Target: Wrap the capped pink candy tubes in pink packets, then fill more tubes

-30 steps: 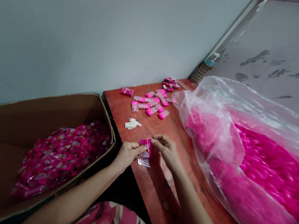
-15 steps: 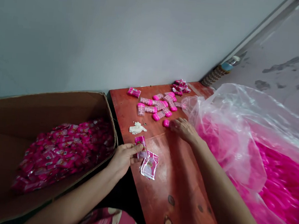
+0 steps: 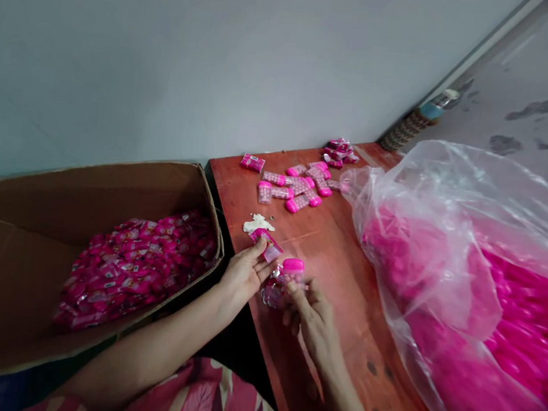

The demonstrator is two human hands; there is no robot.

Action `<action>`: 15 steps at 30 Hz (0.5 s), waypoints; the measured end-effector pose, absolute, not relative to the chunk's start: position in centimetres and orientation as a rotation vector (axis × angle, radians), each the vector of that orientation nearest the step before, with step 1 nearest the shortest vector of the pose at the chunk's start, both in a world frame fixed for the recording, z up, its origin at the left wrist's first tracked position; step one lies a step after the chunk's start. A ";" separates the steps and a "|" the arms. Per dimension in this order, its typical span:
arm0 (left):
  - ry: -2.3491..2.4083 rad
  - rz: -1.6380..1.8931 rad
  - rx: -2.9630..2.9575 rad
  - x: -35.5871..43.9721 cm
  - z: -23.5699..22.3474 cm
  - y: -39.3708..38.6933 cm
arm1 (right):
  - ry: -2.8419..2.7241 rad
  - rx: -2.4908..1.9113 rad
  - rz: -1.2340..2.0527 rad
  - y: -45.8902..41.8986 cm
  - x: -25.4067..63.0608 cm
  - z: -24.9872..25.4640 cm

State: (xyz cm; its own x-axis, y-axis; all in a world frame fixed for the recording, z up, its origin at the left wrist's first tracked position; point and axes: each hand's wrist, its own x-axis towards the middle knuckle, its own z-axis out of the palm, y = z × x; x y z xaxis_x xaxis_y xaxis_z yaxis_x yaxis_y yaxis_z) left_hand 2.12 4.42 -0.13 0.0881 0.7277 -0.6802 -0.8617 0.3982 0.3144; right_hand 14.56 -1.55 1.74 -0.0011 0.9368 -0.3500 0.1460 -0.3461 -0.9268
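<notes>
My left hand [image 3: 241,276] is closed on a small pink printed sachet [image 3: 270,249], pinched between thumb and fingers above the table's near-left side. Close beside it, my right hand [image 3: 314,321] grips a small clear container with a pink cap [image 3: 293,267], cap pointing away from me. Another shiny sachet [image 3: 272,295] lies just below and between the hands, partly covered. Farther back on the table rest several pink-capped containers [image 3: 299,185] with a dotted pattern.
A reddish wooden table [image 3: 342,243] runs back to the wall. Left of it stands a cardboard box [image 3: 207,206] of pink sachets. On the right sits a clear plastic bag [image 3: 379,266] of pink pieces. White scraps [image 3: 257,223], a sachet stack [image 3: 252,162] and a bottle [image 3: 415,125] are behind.
My right hand has come back toward me from the far containers, bringing a pink-capped one beside my left hand. My left hand still holds its sachet, now tilted and slightly farther forward.
</notes>
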 end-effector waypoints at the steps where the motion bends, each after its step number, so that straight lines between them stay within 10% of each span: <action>1: 0.881 1.197 -0.182 2.3 -0.1 4.3 | -1.120 -1.571 1.406 -2.0 14.1 1.6; 15: 0.799 1.149 0.072 2.9 0.8 3.3 | -1.026 -1.322 1.531 -1.9 13.3 -0.1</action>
State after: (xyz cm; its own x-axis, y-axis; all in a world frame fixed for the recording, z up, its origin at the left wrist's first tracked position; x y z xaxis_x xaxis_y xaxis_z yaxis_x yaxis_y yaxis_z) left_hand 2.87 3.26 0.80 0.1711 0.8326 -0.5268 -0.7839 0.4390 0.4392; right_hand 13.29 -1.89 -0.10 -0.0843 0.9502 -0.2999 -0.0845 -0.3067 -0.9480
